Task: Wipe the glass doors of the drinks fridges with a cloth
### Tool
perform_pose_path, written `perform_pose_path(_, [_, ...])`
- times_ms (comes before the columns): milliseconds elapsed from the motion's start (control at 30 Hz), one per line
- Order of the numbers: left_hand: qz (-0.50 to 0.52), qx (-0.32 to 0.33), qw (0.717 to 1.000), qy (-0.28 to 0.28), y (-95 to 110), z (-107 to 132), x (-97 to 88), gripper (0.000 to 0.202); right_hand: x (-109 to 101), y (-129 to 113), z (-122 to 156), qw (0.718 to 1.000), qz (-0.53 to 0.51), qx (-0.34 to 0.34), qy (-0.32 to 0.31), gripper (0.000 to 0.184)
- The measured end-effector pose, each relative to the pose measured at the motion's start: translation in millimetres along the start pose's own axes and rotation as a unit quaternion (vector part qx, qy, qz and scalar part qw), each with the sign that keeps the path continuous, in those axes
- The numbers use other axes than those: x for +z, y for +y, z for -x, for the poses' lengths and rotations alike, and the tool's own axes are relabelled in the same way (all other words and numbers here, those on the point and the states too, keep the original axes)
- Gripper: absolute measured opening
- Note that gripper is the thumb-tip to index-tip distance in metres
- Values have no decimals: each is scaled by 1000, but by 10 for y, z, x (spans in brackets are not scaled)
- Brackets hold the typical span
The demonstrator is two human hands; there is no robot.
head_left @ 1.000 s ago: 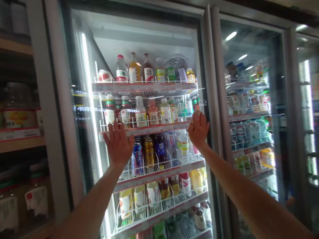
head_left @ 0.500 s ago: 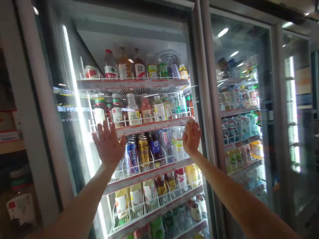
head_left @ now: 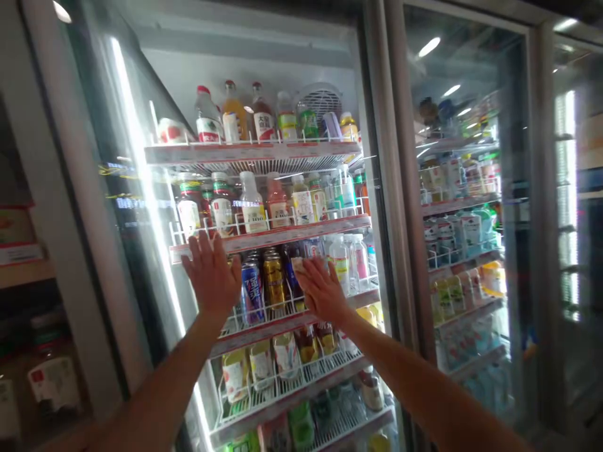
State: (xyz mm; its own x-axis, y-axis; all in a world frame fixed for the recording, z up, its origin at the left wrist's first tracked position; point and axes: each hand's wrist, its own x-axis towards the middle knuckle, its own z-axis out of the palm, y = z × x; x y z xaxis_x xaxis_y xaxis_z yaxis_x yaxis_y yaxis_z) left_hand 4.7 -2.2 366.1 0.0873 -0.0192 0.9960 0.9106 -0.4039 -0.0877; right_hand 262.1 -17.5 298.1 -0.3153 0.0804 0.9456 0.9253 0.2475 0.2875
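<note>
Both my arms reach up to the glass door of a lit drinks fridge. My left hand lies flat on the glass with its fingers spread, in front of the third shelf. My right hand is also flat and open against the glass, a little lower and to the right. Between the two hands, behind the glass, stand a blue can and a gold can. Neither hand holds anything.
White wire shelves carry several bottles and cans on every level, with a red-edged shelf just above my hands. A second glass-door fridge stands to the right. Wooden shelving with jars is at the left.
My right hand has slid left and down across the glass, from the door's right edge toward the middle. My left hand has stayed nearly where it was.
</note>
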Motion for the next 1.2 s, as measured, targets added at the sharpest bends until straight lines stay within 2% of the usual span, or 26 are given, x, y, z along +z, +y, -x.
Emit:
perform_pose_path(33, [-3, 9, 1000, -8, 29, 111, -3, 65, -11, 10, 33, 1000, -2, -18, -8, 52])
perform_pose_path(67, [-6, 21, 1000, -19, 54, 231, -6, 66, -31, 78, 71, 1000, 7, -7, -1, 52])
perform_pose_path(100, [-9, 35, 999, -29, 73, 348, -7, 68, -55, 185, 109, 999, 23, 31, 19, 52])
perform_pose_path(167, [-11, 57, 997, -41, 90, 535, 0, 71, -90, 393, 170, 984, 64, 151, 75, 54])
perform_pose_path(233, [-10, 58, 997, -40, 84, 626, 11, 73, -90, 423, 201, 963, 84, 235, 106, 57])
perform_pose_path(267, [-7, 57, 998, -38, 75, 639, 16, 74, -78, 350, 212, 965, 79, 231, 100, 59])
perform_pose_path(300, [-3, 55, 998, -37, 66, 637, 19, 74, -62, 237, 224, 977, 64, 187, 77, 59])
perform_pose_path(333, [2, 53, 998, -36, 57, 626, 20, 74, -47, 112, 240, 991, 45, 116, 41, 59])
perform_pose_path(400, [6, 50, 998, -34, 46, 600, 15, 74, -37, -56, 284, 999, 13, -15, -29, 57])
perform_pose_path(433, [6, 51, 998, -34, 45, 592, 10, 73, -47, -63, 309, 998, 11, -35, -42, 55])
perform_pose_path(467, [4, 51, 998, -35, 47, 587, 6, 73, -65, -15, 335, 999, 20, -15, -38, 54])
perform_pose_path(567, [0, 54, 998, -34, 58, 594, 3, 73, -127, 250, 384, 980, 84, 172, 47, 55])
perform_pose_path(600, [1, 54, 998, -33, 60, 599, 5, 73, -135, 296, 391, 969, 98, 216, 72, 56])
perform_pose_path(633, [3, 52, 998, -32, 61, 603, 9, 72, -134, 297, 398, 964, 101, 232, 83, 57])
perform_pose_path(667, [6, 50, 998, -31, 60, 607, 13, 72, -126, 256, 408, 970, 92, 211, 76, 59])
perform_pose_path(767, [11, 45, 998, -30, 52, 610, 23, 72, -92, 72, 460, 999, 31, 35, -10, 61])
perform_pose_path(800, [11, 44, 999, -31, 51, 610, 23, 72, -89, 60, 477, 999, 22, 2, -29, 60])
perform_pose_path(833, [10, 43, 998, -32, 52, 610, 23, 72, -92, 90, 488, 999, 24, 4, -30, 60])
perform_pose_path(900, [8, 43, 998, -37, 60, 612, 22, 72, -101, 233, 481, 993, 53, 106, 21, 59])
perform_pose_path(967, [6, 41, 998, -39, 71, 614, 21, 71, -86, 345, 444, 966, 76, 230, 86, 59])
perform_pose_path(1000, [6, 40, 998, -40, 76, 616, 21, 71, -68, 343, 426, 956, 78, 263, 106, 60])
perform_pose_path(1033, [5, 39, 998, -42, 79, 617, 21, 71, -46, 299, 415, 955, 72, 265, 110, 61])
perform_pose_path(1067, [4, 37, 998, -44, 80, 618, 21, 71, -27, 224, 415, 965, 60, 236, 98, 62])
perform_pose_path(1133, [3, 37, 998, -47, 78, 619, 18, 71, -11, 75, 439, 991, 28, 122, 39, 62])
perform_pose_path(1200, [6, 36, 998, -50, 76, 620, 14, 71, -39, 70, 459, 999, 12, 43, -18, 61])
